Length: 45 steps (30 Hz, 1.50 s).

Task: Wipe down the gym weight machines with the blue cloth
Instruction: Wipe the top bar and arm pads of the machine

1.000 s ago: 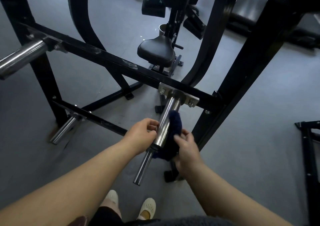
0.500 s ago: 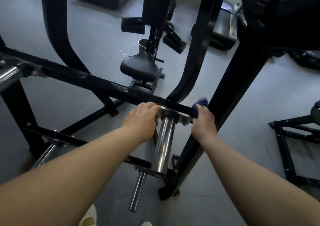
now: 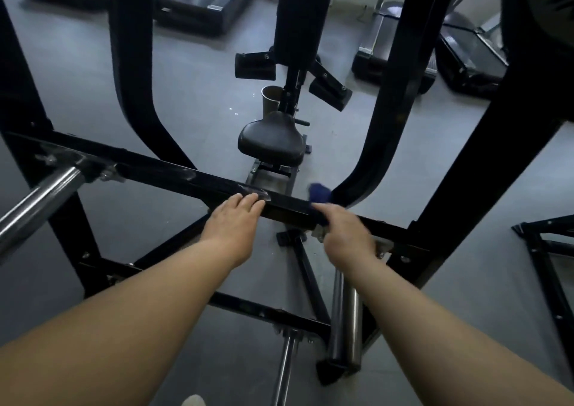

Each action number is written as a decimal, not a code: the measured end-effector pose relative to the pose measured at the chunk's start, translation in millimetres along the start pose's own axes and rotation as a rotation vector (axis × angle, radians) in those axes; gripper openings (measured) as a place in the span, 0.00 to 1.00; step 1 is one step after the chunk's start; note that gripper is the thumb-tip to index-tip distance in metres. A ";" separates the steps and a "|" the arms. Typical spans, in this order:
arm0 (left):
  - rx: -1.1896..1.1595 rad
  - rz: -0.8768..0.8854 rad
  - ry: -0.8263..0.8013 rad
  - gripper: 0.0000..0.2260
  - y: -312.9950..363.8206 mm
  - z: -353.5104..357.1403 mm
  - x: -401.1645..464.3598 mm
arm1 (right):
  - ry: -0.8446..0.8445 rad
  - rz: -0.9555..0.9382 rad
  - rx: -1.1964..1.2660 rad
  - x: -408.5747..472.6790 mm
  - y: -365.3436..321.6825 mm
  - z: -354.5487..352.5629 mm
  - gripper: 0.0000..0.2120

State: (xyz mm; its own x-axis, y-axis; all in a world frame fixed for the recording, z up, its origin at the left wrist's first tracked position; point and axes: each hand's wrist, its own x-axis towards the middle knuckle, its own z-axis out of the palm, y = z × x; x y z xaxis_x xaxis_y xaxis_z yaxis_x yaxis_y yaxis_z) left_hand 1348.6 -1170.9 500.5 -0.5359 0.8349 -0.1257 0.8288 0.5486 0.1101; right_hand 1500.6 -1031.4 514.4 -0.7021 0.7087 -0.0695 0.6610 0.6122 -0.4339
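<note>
Wiping along black crossbar [image 3: 174, 174]: right hand [image 3: 344, 234] grips blue cloth [image 3: 320, 193] on the bar's top, near the right upright. Bar's long axis runs left, slightly away. Left hand [image 3: 231, 222] rests flat on bar, fingers straight, just beside the cloth, holding nothing.

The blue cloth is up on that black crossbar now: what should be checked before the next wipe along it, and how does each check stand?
1. Cloth in the right hand: ok, gripped.
2. Cloth touching the crossbar: ok, draped over its top.
3. Left hand steadying: ok, fingers lie on the bar.
4. Path leftward: not ok, the left hand lies in the way.
5. Smudges on the bar: not ok, pale marks show beside the left fingers.
6. Cloth's cleanliness: cannot tell.
</note>
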 end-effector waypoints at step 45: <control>-1.316 -0.238 0.141 0.24 -81.4 -28.0 23.5 | -0.191 0.008 0.882 48.3 -158.3 54.9 0.25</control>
State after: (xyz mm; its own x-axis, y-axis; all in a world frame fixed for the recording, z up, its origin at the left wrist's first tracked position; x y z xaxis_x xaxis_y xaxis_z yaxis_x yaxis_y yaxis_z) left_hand 1264.0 -1194.7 516.2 -0.7224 0.6674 -0.1811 -0.0127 0.2491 0.9684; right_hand 1347.6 -1113.2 530.5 -0.7824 0.5931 -0.1900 0.2783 0.0601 -0.9586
